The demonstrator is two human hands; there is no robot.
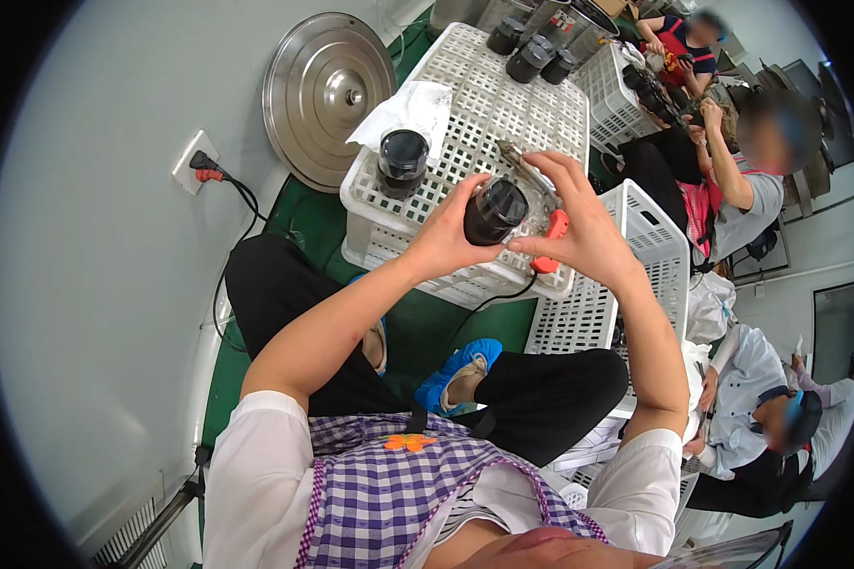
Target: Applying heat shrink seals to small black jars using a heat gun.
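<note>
My left hand (452, 230) is closed around the side of a dark jar (494, 212) with a shiny top, held above an upturned white plastic crate (465, 81). On the jar's other side my right hand (579, 224) is open, its fingers spread and its thumb close to the jar's lower edge. Whether that thumb touches the jar I cannot tell. Beneath the right hand lies an orange-handled tool (551, 243) with a black cord, partly hidden. A similar dark jar (402, 164) stands on the crate to the left, by a crumpled white plastic bag (416, 112).
Several dark jars (529, 61) stand at the crate's far end. A round steel lid (327, 100) leans on the left wall near a socket with plugs (202, 163). Another white crate (650, 237) sits at the right. Several people work along the right side.
</note>
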